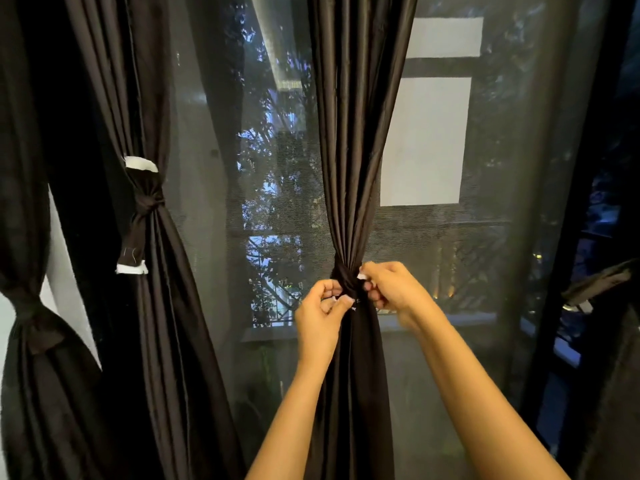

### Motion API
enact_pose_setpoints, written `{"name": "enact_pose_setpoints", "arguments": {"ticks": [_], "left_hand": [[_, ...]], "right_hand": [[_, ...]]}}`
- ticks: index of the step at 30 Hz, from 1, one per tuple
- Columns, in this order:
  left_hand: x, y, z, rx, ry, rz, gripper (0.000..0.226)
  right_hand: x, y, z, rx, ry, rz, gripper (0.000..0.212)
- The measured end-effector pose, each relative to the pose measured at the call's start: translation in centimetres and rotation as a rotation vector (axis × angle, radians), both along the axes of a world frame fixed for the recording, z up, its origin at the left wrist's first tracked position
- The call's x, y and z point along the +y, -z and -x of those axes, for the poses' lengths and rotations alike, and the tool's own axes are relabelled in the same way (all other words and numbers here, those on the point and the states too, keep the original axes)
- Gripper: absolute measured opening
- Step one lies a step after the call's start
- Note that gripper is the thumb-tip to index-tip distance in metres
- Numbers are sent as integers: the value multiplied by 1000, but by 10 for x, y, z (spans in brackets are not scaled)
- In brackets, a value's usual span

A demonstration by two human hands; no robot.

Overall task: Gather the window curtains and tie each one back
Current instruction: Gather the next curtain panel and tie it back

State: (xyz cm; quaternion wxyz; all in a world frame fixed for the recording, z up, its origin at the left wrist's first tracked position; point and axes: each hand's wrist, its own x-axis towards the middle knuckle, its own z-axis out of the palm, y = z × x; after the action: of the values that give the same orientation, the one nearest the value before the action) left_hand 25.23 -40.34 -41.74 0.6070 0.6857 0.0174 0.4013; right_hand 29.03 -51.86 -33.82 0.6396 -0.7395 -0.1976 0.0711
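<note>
While both hands meet just below the middle of the frame, a dark curtain [349, 133] hangs from the top centre and narrows to a tight waist between them. A dark tie [346, 285] is wrapped round that waist and bunched into a knot at the front. The left hand [322, 313] sits just left of the knot, its fingers curled in, with thumb and forefinger pinching a white-tipped end of the tie. The right hand [391, 289] sits just right of the knot and slightly higher. Its fingers are curled round the other end, where a scrap of white shows. Both forearms rise from the bottom edge, one on each side of the curtain's lower folds.

Left of centre, a second curtain [159, 323] hangs already gathered, held by a knotted band [145, 202] whose two white-edged ends show above and below the knot. At the far left edge a third curtain [31, 393] is cinched lower down by a dark knot [33, 323].

Behind all three, a sheer net [214, 150] covers the window, and leaves, a railing and pale sky show through it. Two pale rectangles [426, 140] show in the upper right, seen through the net. A dark upright frame [595, 168] runs down the right side.
</note>
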Motion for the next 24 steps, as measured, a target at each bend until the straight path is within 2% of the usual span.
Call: {"name": "enact_pose_setpoints", "arguments": {"ticks": [7,11,14,19,24], "left_hand": [[-14,14,-2,-8,-36,77,19],[-13,24,0,-23,-16,79,42],[-8,22,0,-7,-25,-10,55],[-2,-1,1,32,-98,-111,48],[0,-5,0,76,-92,-118,44]], "right_hand": [[9,-9,2,267,-95,-283,31],[10,-8,-1,268,-81,-242,29],[12,-11,0,272,-71,-286,29],[13,-31,-1,280,-70,-464,32],[14,-40,-4,293,-71,-518,31]]}}
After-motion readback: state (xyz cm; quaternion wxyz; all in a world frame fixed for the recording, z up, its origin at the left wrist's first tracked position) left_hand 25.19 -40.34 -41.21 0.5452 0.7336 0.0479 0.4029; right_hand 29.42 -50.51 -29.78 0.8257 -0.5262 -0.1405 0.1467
